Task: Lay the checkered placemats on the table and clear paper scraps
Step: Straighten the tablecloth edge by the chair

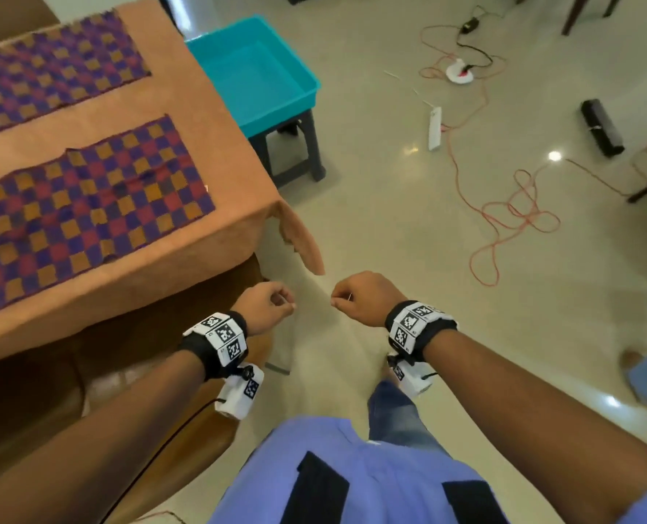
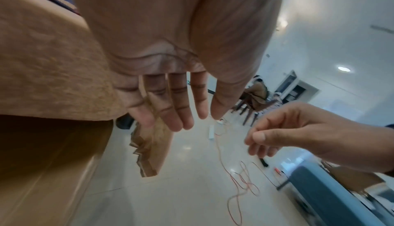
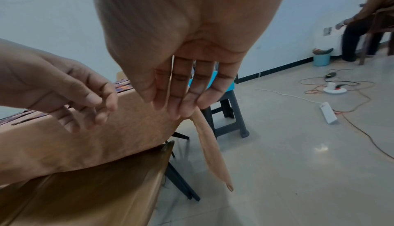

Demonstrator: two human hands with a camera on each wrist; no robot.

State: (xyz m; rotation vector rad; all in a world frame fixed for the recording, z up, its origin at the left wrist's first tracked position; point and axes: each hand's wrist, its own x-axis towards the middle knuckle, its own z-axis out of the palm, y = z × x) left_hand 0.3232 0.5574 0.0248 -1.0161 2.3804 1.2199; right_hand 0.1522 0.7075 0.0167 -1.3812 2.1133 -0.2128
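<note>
Off the table [image 1: 132, 259] corner, the left hand [image 1: 267, 306] and right hand [image 1: 363, 298] hover, fingers loosely curled and empty, two checkered placemats [image 1: 87, 213] lying flat on it.

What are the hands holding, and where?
Cannot tell. The left hand and right hand both bring thumb to forefinger; anything pinched is too thin to see.

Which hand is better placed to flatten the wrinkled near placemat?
Left, probably. The left hand hangs beside the draped tablecloth, nearest the near placemat; the right hand sits farther out over the floor and would have to cross over.
</note>
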